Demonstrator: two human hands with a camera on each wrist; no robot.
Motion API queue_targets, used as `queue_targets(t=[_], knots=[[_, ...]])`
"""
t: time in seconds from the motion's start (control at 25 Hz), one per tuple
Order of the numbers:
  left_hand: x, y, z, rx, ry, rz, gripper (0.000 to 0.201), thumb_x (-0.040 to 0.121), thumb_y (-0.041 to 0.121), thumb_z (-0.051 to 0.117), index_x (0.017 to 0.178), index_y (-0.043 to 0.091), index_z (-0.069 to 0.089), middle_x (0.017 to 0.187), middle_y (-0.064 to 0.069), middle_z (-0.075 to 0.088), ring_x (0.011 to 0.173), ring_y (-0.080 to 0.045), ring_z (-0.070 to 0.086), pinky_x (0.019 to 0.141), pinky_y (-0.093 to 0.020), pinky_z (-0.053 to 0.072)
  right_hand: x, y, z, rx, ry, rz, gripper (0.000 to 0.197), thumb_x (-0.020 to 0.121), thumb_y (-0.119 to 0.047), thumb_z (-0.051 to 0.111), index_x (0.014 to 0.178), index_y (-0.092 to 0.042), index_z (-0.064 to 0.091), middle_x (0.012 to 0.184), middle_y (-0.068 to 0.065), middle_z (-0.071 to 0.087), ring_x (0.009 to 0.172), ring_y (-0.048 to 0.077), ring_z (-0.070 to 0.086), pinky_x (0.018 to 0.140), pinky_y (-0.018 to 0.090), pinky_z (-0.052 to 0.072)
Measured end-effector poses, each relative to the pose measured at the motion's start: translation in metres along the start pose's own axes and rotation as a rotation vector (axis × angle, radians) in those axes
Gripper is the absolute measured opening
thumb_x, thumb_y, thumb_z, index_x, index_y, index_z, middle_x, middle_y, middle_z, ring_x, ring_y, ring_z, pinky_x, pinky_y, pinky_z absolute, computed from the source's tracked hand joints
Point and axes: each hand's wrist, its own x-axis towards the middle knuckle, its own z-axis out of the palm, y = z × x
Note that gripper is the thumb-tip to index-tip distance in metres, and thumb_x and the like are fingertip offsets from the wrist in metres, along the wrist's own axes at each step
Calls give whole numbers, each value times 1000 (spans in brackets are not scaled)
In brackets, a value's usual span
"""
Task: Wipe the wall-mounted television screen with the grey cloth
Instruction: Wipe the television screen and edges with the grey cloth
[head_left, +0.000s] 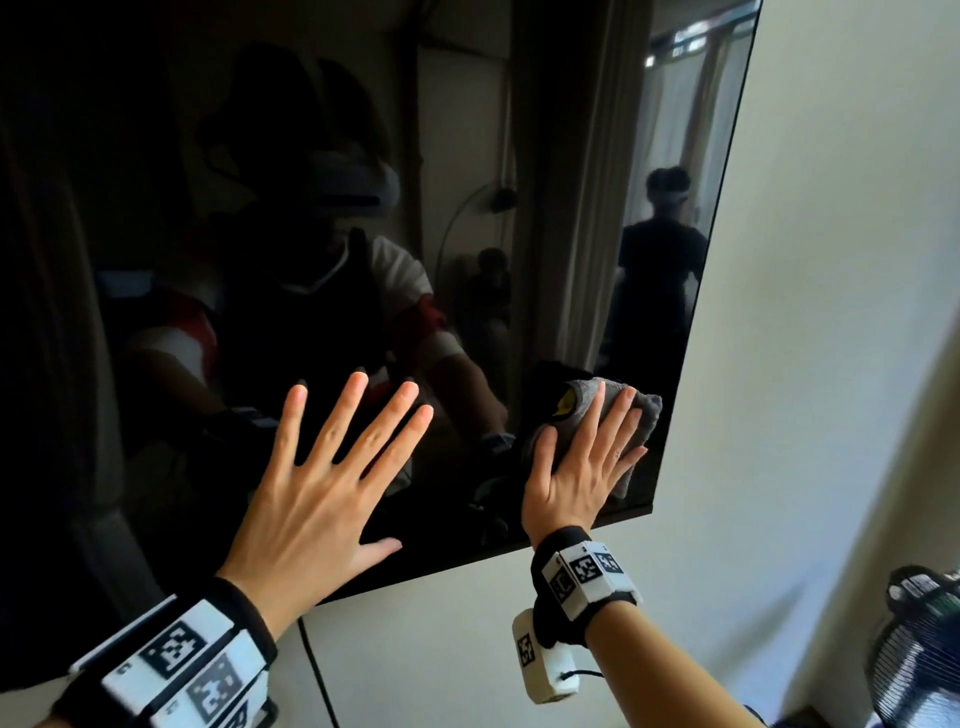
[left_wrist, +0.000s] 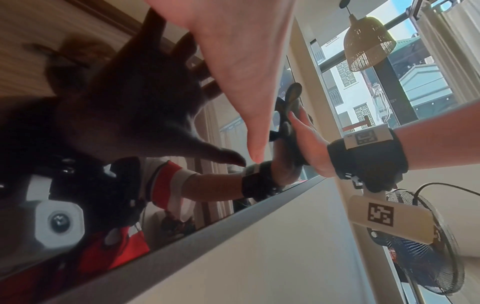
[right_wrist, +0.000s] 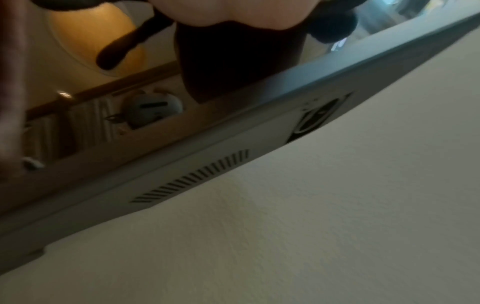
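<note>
The wall-mounted television screen (head_left: 311, 156) is dark and glossy and mirrors the room. My left hand (head_left: 332, 467) lies flat on its lower part with fingers spread and straight. My right hand (head_left: 584, 457) presses the grey cloth (head_left: 647, 415) flat against the screen near its lower right corner, fingers straight over the cloth. In the left wrist view, my left palm (left_wrist: 233, 51) meets its dark reflection, and the right hand (left_wrist: 306, 139) shows edge-on against the glass. The right wrist view shows only the heel of the right hand (right_wrist: 233, 12) above the TV's bottom edge (right_wrist: 207, 148).
A pale wall (head_left: 805, 364) runs right of and below the screen. A cable (head_left: 317, 675) hangs down the wall under the TV. A black standing fan (head_left: 919, 649) stands at the lower right, close to my right forearm. A window and a wicker lamp (left_wrist: 369, 43) lie behind.
</note>
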Motion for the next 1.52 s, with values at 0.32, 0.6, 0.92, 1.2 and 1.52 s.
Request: queue_targets(t=[0.32, 0.6, 0.92, 1.2, 1.52], knots=[[-1, -15, 5, 14, -13, 29, 133, 54, 77, 74, 159, 23, 13, 168, -1, 10, 153, -29, 10, 122, -57, 11, -3, -56, 14, -52, -11, -204, 69, 92, -41, 37, 152, -33, 4, 159, 2, -2, 148, 23, -8, 116, 55, -9], [-8, -35, 2, 28, 53, -23, 132, 57, 77, 72, 159, 21, 10, 168, -4, 7, 154, -29, 8, 122, -59, 6, 8, -115, 16, -59, -29, -271, 67, 93, -44, 37, 152, -26, 11, 159, 4, -2, 148, 23, -7, 116, 56, -8], [-25, -83, -12, 53, 98, -58, 131, 60, 78, 67, 160, 20, 6, 169, -2, 5, 155, -28, 4, 120, -63, 1, -7, -158, 23, -49, -42, -230, 67, 94, -44, 35, 151, -29, 3, 160, 1, -5, 147, 20, -9, 116, 56, -7], [-32, -91, -10, 61, 103, -36, 131, 64, 77, 65, 159, 17, -3, 169, -1, -3, 155, -25, -1, 123, -58, 1, -18, -185, 28, 18, -49, -137, 61, 96, -38, 30, 151, -28, 5, 161, 4, 0, 147, 19, -8, 117, 52, -8], [-51, -120, -7, 85, 114, -27, 131, 66, 80, 61, 159, 15, -7, 169, -3, -4, 155, -23, -2, 124, -54, 1, -56, -215, 42, 12, -80, -99, 64, 97, -38, 32, 152, -27, 2, 161, 6, -4, 147, 22, -10, 116, 54, -10]])
